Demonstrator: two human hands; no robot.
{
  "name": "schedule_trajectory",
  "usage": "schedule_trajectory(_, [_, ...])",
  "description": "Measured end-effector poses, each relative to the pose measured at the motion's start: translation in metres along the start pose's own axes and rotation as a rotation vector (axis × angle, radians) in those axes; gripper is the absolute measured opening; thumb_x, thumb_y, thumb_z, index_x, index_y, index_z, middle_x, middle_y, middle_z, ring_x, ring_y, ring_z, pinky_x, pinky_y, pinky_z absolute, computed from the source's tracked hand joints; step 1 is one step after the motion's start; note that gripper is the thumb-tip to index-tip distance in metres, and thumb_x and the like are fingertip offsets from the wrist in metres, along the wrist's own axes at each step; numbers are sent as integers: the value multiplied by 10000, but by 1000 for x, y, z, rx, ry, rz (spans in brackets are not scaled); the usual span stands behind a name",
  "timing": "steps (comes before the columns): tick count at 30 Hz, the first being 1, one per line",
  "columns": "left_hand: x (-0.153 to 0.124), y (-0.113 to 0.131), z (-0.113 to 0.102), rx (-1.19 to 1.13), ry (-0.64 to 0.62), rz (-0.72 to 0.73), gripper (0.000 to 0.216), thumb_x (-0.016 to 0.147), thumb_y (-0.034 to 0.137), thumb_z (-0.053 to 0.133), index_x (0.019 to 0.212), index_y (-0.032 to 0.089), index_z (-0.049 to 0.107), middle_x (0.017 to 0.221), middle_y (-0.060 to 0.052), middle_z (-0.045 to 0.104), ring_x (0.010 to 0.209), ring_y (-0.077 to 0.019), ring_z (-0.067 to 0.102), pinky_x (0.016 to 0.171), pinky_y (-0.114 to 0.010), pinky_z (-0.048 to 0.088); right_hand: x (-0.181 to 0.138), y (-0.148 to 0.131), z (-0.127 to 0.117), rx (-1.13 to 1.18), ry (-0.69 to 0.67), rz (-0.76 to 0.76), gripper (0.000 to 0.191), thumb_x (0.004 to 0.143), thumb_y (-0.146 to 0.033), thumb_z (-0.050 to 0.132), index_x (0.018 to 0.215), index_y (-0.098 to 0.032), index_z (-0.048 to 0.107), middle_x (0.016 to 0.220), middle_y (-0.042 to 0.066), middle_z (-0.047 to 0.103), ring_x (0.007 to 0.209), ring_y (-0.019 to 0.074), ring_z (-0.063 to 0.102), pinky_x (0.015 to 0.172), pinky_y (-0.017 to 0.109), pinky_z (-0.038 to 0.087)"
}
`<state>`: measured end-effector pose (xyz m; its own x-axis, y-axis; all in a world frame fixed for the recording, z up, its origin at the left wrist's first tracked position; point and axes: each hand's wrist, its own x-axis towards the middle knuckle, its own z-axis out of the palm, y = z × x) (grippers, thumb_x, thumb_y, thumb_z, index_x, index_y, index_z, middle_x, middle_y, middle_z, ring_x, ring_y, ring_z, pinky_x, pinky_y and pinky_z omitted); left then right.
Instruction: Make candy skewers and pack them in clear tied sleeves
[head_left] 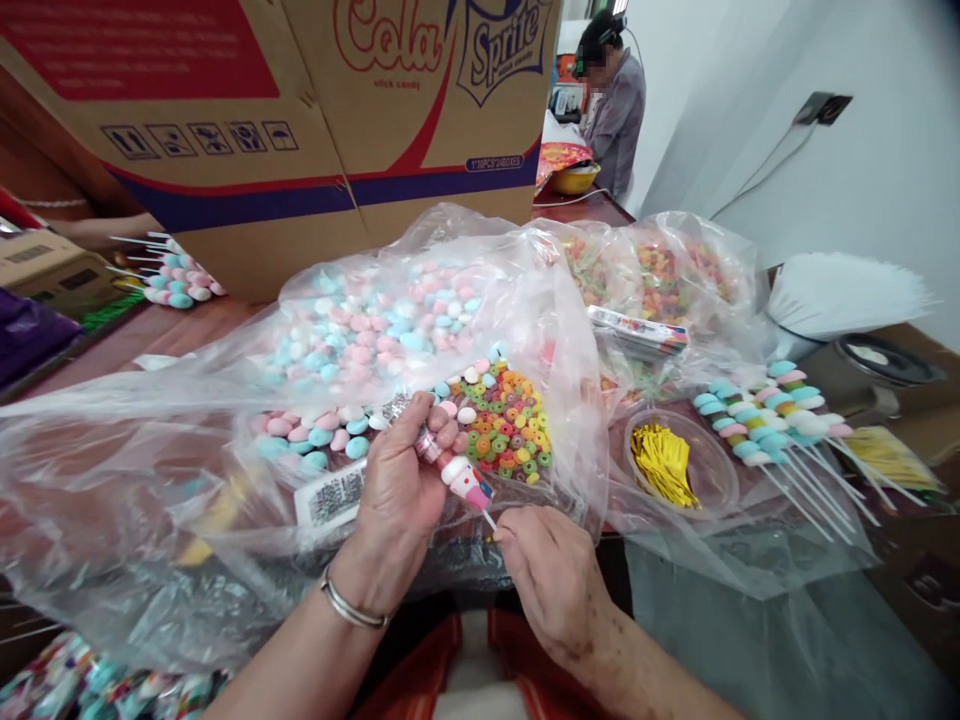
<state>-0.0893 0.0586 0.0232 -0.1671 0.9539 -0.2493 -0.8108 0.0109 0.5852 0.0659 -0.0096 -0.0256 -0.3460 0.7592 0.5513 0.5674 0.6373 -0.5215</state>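
Near the middle, my left hand (405,470) is closed around a wrapped candy skewer (466,482) in a shiny printed wrapper. Its white stick slants down to the right. My right hand (551,565) pinches the lower end of that stick. Behind my left hand lie pink, blue and white candies (322,430) on clear plastic. Small coloured candy rings (510,420) are heaped just beyond the skewer. At the right, a round clear tub (724,480) holds gold twist ties (664,465).
A large cardboard box (300,200) stands at the back. Bare candy skewers (772,410) lie at the right near white sticks (847,290). More skewers (180,280) are at the far left. Wrapped candies (97,685) fill the lower left corner. A person (615,110) stands in the background.
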Motion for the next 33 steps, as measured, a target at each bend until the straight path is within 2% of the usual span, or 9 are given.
schedule_trajectory(2, [3,0,1,2,-2,14,257,780,161,720,637,151,506,556,67,438,443,-43,418,448,-175,406,-1,0,1,1,-17,18,226,969,-185,391,856,-162,585,692,44,622,631,164,564,610,285,392])
schedule_trajectory(7, [6,-1,1,6,12,33,297,753,151,749,629,157,479,530,85,411,405,-25,379,414,-156,374,-3,3,3,-50,-57,50,284,953,-142,377,724,-193,538,611,11,582,558,143,525,571,286,345])
schedule_trajectory(11, [1,-13,3,29,-27,11,289,732,160,776,649,150,499,519,94,397,377,-9,338,357,-134,290,2,1,10,56,-90,101,301,964,-183,348,717,-195,520,607,5,564,563,136,532,563,272,352])
schedule_trajectory(18, [-7,-24,3,68,-42,-11,305,724,179,786,653,156,490,530,99,393,396,-13,352,399,-151,326,10,-3,18,261,-103,223,262,947,-226,373,710,-203,484,568,-33,489,517,105,475,518,226,349])
schedule_trajectory(23, [-18,-35,2,183,-76,-28,309,802,213,713,608,167,476,493,80,417,404,-46,370,420,-180,329,17,-1,19,388,-77,287,267,941,-251,392,693,-200,476,585,-35,469,524,98,432,512,220,338])
schedule_trajectory(25, [-21,-40,0,258,-75,24,341,832,244,681,568,165,480,481,62,440,454,-68,440,483,-187,385,19,0,19,441,-80,325,268,945,-263,398,700,-196,486,614,-28,492,554,98,450,535,217,356])
schedule_trajectory(27, [-23,-46,-3,345,-77,76,314,866,284,647,594,155,556,528,33,514,567,-94,533,609,-195,449,21,0,19,482,-87,357,252,953,-267,393,747,-189,515,677,-9,541,616,106,498,592,219,395])
schedule_trajectory(31, [-25,-49,-9,459,-97,105,243,898,333,606,749,160,688,755,-11,647,805,-135,610,804,-231,471,24,0,17,461,-101,353,266,958,-259,378,740,-186,512,670,-5,548,605,109,507,596,225,414])
schedule_trajectory(33, [-25,-47,-9,469,-128,133,260,900,337,599,741,159,701,866,-33,676,911,-159,614,885,-254,457,25,-1,15,369,-88,307,260,948,-233,395,720,-191,512,638,-10,543,585,114,511,584,229,419])
